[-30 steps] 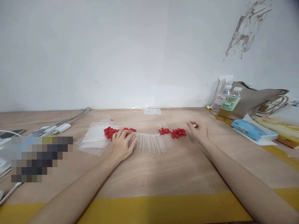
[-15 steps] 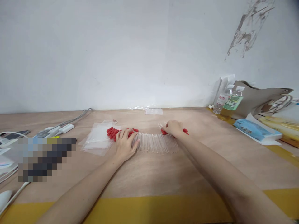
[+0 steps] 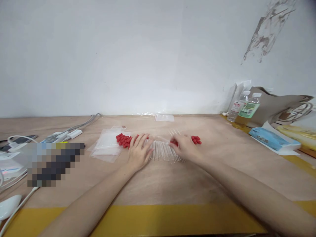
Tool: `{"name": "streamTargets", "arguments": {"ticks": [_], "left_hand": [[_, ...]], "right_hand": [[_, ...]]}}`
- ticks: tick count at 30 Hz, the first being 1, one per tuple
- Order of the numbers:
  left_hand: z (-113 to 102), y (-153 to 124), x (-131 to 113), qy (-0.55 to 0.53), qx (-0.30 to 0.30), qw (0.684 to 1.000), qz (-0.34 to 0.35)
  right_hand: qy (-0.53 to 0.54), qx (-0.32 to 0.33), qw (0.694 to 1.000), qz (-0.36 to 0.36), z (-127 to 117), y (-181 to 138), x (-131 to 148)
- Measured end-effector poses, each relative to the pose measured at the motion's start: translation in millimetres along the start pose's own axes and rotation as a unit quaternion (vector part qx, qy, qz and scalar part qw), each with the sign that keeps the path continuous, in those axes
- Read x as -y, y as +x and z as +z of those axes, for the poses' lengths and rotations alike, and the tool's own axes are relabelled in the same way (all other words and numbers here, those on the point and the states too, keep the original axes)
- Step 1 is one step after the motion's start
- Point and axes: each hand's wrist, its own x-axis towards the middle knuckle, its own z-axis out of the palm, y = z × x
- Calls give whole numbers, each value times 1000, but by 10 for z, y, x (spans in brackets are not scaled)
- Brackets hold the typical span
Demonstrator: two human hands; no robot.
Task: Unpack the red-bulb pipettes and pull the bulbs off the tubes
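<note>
A row of thin clear tubes (image 3: 163, 152) lies side by side on the table between my hands. My left hand (image 3: 139, 152) rests palm down at the row's left end, fingers spread over part of a pile of small rounded red pieces (image 3: 122, 140). At the row's far right side, my right hand (image 3: 186, 146) is curled, its thumb and fingers closed together. A bit of red shows at its fingertips, and a faint clear streak runs left from them; blur hides the exact grip. More red pieces (image 3: 197, 140) lie just right of this hand. Several tube ends (image 3: 174, 132) stick out beyond it.
Clear plastic bags (image 3: 106, 144) lie left of the red pile, another bag (image 3: 165, 118) by the wall. Cables and a power strip (image 3: 61, 135) are at left. Two bottles (image 3: 249, 108), a tissue pack (image 3: 274, 138) and a grey-brown bag (image 3: 274, 102) stand at right.
My right hand has shifted slightly relative to the tubes, its fingers now lower over the row and more red pieces uncovered at its right. My left hand stays in place; the view has turned slightly.
</note>
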Motion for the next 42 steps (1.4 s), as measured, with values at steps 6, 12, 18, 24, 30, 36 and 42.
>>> {"name": "streamTargets", "arguments": {"ticks": [6, 12, 18, 24, 30, 36, 42], "left_hand": [[12, -19, -229, -33, -8, 990, 134], [5, -19, -267, 26, -18, 985, 169], [31, 10, -291, 21, -16, 978, 209], [61, -30, -283, -24, 4, 978, 205], [17, -26, -303, -92, 35, 982, 159], [-77, 32, -295, -180, 120, 972, 90], [-310, 153, -313, -258, 253, 932, 18]], "right_hand": [[83, -109, 971, -196, 287, -471, 35], [50, -114, 973, -194, 324, -428, 52], [28, -129, 968, -212, 332, -402, 48], [-42, -177, 948, -262, 294, -411, 10], [-101, -212, 921, -312, 274, -423, -46], [-141, -281, 870, -380, 179, -397, -84], [-171, -311, 837, -417, 136, -398, -100]]}}
